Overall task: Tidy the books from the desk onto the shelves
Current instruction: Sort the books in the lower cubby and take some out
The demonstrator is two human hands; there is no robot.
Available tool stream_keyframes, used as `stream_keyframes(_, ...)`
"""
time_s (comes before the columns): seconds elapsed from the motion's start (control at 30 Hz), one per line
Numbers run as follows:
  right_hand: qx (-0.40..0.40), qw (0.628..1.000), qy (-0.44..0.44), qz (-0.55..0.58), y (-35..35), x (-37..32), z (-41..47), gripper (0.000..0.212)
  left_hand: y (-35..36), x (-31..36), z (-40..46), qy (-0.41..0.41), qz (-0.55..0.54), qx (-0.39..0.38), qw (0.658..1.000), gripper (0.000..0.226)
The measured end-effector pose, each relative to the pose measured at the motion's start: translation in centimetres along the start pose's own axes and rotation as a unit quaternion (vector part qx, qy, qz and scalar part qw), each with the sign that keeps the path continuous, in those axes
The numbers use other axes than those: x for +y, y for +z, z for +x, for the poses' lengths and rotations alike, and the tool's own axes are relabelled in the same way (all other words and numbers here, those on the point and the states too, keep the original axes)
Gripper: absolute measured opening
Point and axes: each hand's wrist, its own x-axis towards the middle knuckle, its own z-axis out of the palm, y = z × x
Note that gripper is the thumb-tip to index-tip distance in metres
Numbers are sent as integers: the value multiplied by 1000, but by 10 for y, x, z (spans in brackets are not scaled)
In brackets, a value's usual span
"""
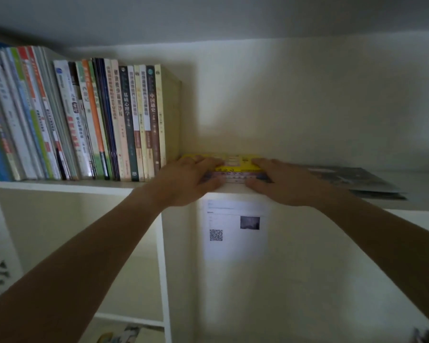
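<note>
Both hands on small flat stack of books (235,169), yellow cover on top, lying on the upper shelf (84,185). Left hand (186,180) grip clamped on stack's left end, fingers over top, thumb at the spines. Right hand (280,181) grip clamped on right end likewise. At 9 o'clock, touching or just beside: row of upright books (97,120). At 3 o'clock: flat dark magazine (354,178). At 6 o'clock, below shelf: paper sheet with QR code (234,229).
</note>
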Motion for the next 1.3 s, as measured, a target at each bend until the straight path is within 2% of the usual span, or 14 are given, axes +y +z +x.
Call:
stream_keyframes(0.13, -9, 1000, 8, 4, -29, 12, 8, 80, -19, 5, 20, 34, 111, -1, 993, 67)
stream_keyframes(0.3, -23, 994, -79, -77, -39, 26, 15, 50, -20, 14, 30, 90, 244, -28, 965, 72)
stream_keyframes(0.43, 85, 974, -125, -169, -30, 28, 21, 47, -24, 18, 24, 152, 293, -59, 942, 64)
stream_keyframes(0.53, 226, 968, -106, -19, -33, 29, 30, 53, -28, 27, 28, 114, 329, -41, 936, 55)
stream_keyframes(0.63, 343, 925, -9, 164, -35, 14, 45, 74, -21, 34, 31, -19, 272, 31, 962, 52)
stream_keyframes(0.67, 328, 918, 30, 222, -34, 4, 51, 81, -21, 33, 31, -70, 241, 70, 966, 52)
stream_keyframes(0.73, 205, 900, 72, 378, -28, -21, 64, 88, -21, 25, 30, -140, 177, 151, 962, 48)
stream_keyframes(0.83, 41, 843, 27, 536, -20, -65, 77, 69, -25, 9, 28, -127, 42, 257, 957, 31)
stream_keyframes(0.9, 28, 844, -35, 534, -14, -90, 88, 43, -34, 6, 25, -126, 23, 272, 954, 21)
stream_keyframes(0.97, 20, 836, -68, 544, -5, -107, 99, 18, -44, 6, 22, -157, 74, 253, 952, 33)
stream_keyframes(1.0, 17, 832, -80, 549, -2, -112, 103, 19, -48, 7, 18, -172, 117, 252, 945, 45)
stream_keyframes(1.1, -13, 827, -90, 554, 1, -113, 108, 30, -55, 3, -2, -135, 204, 310, 919, 53)
stream_keyframes(1.2, 13, 840, -158, 519, 3, -111, 103, 66, -42, -12, -14, -78, 140, 347, 924, 55)
stream_keyframes(1.3, 65, 857, -194, 473, 11, -119, 102, 74, -28, -25, -28, -105, 48, 425, 898, 53)
